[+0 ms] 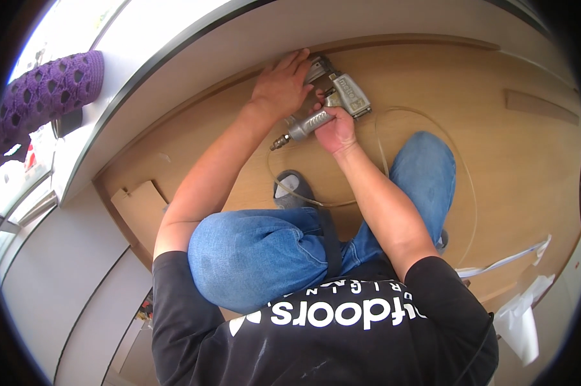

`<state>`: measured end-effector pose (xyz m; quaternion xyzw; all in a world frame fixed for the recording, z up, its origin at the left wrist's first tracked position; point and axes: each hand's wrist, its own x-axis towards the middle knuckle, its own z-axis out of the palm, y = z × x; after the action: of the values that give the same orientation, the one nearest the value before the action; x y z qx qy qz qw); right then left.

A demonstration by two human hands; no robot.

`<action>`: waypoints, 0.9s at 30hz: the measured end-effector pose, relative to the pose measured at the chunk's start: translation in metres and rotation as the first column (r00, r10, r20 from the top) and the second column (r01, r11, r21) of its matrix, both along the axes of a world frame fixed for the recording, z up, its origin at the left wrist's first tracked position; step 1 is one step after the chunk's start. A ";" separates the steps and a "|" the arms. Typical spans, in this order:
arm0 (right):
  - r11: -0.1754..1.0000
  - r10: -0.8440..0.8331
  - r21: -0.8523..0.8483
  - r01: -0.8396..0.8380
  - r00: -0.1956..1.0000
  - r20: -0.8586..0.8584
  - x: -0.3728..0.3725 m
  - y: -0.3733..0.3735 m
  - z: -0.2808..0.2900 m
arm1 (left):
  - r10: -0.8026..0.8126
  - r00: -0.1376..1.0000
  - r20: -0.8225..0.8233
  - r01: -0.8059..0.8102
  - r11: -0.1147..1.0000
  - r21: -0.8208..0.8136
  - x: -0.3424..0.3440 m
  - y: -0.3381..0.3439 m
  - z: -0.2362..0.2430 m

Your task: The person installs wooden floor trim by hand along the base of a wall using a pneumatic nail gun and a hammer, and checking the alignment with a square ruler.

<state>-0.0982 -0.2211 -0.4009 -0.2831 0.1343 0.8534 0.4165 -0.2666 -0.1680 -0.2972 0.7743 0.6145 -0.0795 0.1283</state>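
Note:
My right hand (337,130) is wrapped round the handle of a silver air nail gun (353,95), with its fingers near the trigger. The gun's head points up toward the pale wall panel (393,19), and a brass-coloured air fitting is at the handle's lower left end. Just left of the gun, my left hand (281,88) lies with fingers stretched out over a thin wooden strip (412,40) along the panel's base. It appears to hold nothing. Whether the gun's nose touches the strip is hard to see.
A clear air hose (472,186) loops over the wood-coloured floor board (470,83). One slippered foot (293,188) rests below the gun. A brown board piece (138,209) lies left, another strip (540,106) right. White sheeting (522,318) and purple crocheted fabric (55,90) are at the sides.

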 end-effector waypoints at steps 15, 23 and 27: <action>1.000 0.002 -0.003 -0.002 0.999 -0.052 -0.001 -0.001 0.001 | 0.018 0.999 0.028 -0.018 1.000 0.016 0.001 0.000 0.001; 1.000 0.000 -0.001 0.000 1.000 -0.023 -0.004 -0.001 0.002 | -0.011 0.999 0.052 0.009 0.999 0.045 -0.002 0.000 -0.004; 1.000 -0.007 -0.004 0.007 1.000 -0.030 -0.004 -0.001 0.003 | -0.019 0.998 0.066 0.015 0.998 0.057 -0.001 0.001 -0.005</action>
<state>-0.1021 -0.2222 -0.3979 -0.2709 0.1432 0.8558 0.4168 -0.2678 -0.1666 -0.3021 0.7850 0.6053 -0.0373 0.1264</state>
